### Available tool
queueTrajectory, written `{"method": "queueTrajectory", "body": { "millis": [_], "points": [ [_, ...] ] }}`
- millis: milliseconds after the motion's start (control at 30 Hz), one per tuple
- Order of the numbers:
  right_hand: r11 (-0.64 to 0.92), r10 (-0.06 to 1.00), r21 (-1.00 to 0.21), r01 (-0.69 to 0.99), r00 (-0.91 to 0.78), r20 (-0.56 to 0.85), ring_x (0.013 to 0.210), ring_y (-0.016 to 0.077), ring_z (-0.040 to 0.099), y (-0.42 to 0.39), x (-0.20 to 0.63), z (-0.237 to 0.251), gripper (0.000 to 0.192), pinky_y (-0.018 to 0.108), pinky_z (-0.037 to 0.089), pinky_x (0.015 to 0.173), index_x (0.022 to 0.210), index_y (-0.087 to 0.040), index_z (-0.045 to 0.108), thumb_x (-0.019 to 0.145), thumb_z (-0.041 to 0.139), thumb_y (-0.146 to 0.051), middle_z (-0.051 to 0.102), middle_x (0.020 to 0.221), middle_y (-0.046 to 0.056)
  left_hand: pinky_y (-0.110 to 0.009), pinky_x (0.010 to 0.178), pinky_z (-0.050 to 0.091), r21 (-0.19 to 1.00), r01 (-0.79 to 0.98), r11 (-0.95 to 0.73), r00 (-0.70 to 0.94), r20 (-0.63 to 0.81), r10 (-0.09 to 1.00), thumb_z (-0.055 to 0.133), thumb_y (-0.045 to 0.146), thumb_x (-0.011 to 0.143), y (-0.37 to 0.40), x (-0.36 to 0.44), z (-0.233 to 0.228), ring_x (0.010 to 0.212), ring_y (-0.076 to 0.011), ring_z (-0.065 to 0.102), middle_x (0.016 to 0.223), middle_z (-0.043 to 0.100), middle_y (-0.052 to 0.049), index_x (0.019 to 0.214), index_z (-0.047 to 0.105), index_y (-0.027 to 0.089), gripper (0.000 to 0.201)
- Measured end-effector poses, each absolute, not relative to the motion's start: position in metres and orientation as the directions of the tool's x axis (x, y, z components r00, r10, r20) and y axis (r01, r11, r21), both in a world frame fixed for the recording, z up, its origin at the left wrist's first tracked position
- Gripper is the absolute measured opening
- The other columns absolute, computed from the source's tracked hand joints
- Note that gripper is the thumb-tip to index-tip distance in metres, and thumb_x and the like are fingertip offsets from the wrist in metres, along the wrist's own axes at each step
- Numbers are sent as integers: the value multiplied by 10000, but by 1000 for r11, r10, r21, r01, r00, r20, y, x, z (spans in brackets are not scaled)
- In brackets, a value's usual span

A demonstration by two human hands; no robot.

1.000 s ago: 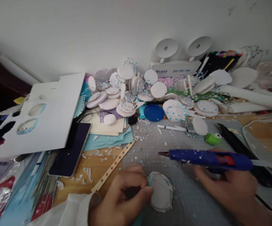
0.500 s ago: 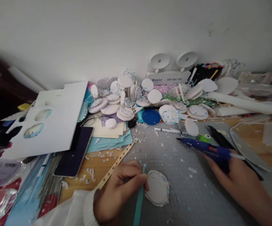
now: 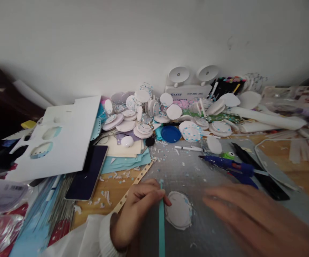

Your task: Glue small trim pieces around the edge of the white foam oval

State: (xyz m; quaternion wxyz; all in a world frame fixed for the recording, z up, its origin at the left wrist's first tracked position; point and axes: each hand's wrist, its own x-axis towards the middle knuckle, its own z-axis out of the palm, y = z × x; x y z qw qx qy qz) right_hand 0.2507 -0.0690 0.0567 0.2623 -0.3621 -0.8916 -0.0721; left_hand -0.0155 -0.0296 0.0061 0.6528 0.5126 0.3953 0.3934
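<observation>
My left hand is closed, pinching a teal paper strip near its upper end. The strip runs down toward the bottom edge of the view. Just right of those fingertips, a white paper disc with a ragged edge lies flat on the grey cutting mat. My right hand is blurred by motion, its fingers stretched toward the disc and nothing visible in them. Beyond it, a blue glue gun lies on its side on the mat, a glue stick poking out of its back.
White discs with blue dots are heaped along the wall. A blue lid and a white pen lie before them. On the left are a phone, a white board with cut-out holes and teal paper sheets. Paper scraps are scattered about.
My right hand has let go of the glue gun, which now lies on the mat, and has moved left and toward me. My left hand still pinches the strip.
</observation>
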Motion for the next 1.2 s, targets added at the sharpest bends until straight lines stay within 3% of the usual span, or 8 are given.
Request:
{"method": "queueTrajectory", "body": {
  "millis": [133, 300, 433, 533, 600, 733, 933, 1200],
  "points": [
    [888, 345, 99, 448, -793, 502, 893, 192, 717, -41, 187, 71, 429, 308, 599, 773, 1039, -163, 736, 993, 322, -62, 792, 1024, 29, -276, 759, 359, 949, -209, 238, 327, -161, 931, 646, 306, 868, -29, -13, 2, 734, -144, 486, 694, 512, 17, 621, 704, 182, 282],
    [938, 214, 147, 314, -859, 464, 786, 185, 713, -27, 161, 60, 501, 325, 631, 738, 903, -188, 743, 995, 265, -66, 787, 916, 34, -266, 691, 347, 938, -239, 252, 289, -179, 941, 678, 327, 825, -28, -12, -1, 669, -128, 365, 647, 357, 38, 514, 452, 180, 412],
    [928, 161, 205, 310, -833, 529, 760, 174, 715, -22, 172, 54, 428, 305, 627, 745, 853, -205, 717, 992, 332, -79, 783, 867, 41, -270, 680, 355, 944, -207, 256, 290, -191, 938, 662, 363, 855, -27, -11, 0, 658, -128, 364, 647, 356, 40, 544, 475, 181, 407],
    [913, 232, 114, 391, -730, 643, 845, 192, 735, -18, 194, 47, 297, 315, 636, 749, 954, -173, 694, 977, 409, -93, 787, 918, 88, -299, 763, 414, 985, -56, 163, 317, -138, 938, 575, 413, 926, -27, -13, 5, 742, -159, 496, 708, 506, 6, 683, 650, 179, 346],
    [882, 377, -78, 465, -596, 709, 851, 183, 740, -15, 210, 39, 224, 302, 638, 728, 1032, -199, 681, 947, 501, -95, 787, 954, 72, -353, 873, 451, 993, 118, 6, 387, -51, 921, 569, 445, 931, -27, -16, 10, 910, -214, 585, 925, 641, -50, 992, 727, 193, 303],
    [697, 648, -549, 462, -78, 757, 793, 193, 724, -12, 228, 16, 335, 343, 629, 710, 1042, -276, 656, 814, 675, -32, 741, 879, 19, -533, 1027, 448, 830, 418, -370, 586, 66, 808, 829, 622, 622, -26, -18, 13, 1206, -378, 549, 1368, 556, -181, 1436, 475, 164, 998],
    [541, 771, -746, 389, 124, 624, 635, 147, 666, -15, 225, -1, 159, 240, 584, 527, 938, -274, 609, 888, 630, -125, 622, 777, -3, -653, 997, 451, 563, 611, -557, 696, -46, 717, 861, 661, 540, -22, -8, 6, 1187, -451, 565, 1337, 599, -246, 1391, 495, 79, 1094],
    [376, 892, -892, 251, 162, 422, 605, 120, 646, -25, 226, 2, 56, 188, 560, 499, 892, -260, 619, 901, 654, -216, 637, 781, 1, -582, 987, 477, 505, 548, -667, 771, 6, 637, 861, 608, 589, -21, -13, 4, 1145, -408, 616, 1317, 638, -205, 1404, 482, 123, 1021]
  ]
}}
